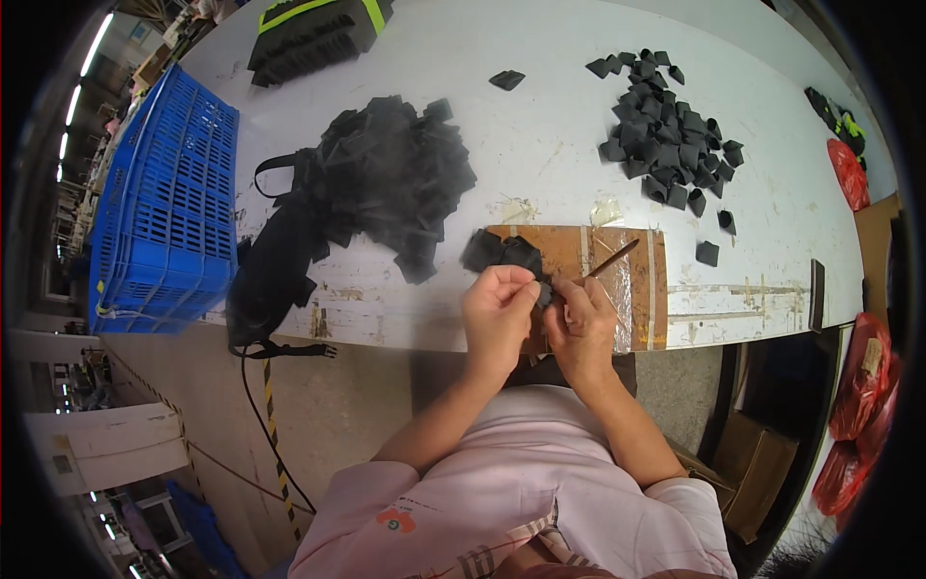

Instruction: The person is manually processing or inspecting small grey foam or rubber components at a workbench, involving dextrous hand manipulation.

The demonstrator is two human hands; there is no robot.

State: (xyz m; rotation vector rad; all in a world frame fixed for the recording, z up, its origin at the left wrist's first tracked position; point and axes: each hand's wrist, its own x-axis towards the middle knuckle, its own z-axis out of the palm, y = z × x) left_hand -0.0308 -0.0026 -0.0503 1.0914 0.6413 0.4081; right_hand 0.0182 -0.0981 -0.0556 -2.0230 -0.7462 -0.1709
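Note:
Both hands meet over the near edge of a brown board point(569, 249), fingers pinched around a small black fabric piece point(544, 293). My left hand point(497, 314) grips its left side between thumb and fingertips. On the right side, my right hand point(581, 328) pinches the same piece and also keeps a thin dark stick-like tool point(614, 259) between its fingers, pointing up and to the right. Part of the piece is hidden by the fingers. Just beyond my left hand, a few flat black pieces point(502, 251) lie on the board's left corner.
A large heap of flat black pieces point(395, 174) lies left of centre beside a black bag point(275, 261). Folded black pieces point(666, 135) are piled at the right. A blue plastic crate point(174, 203) stands at the left edge; red bags point(863, 367) are far right.

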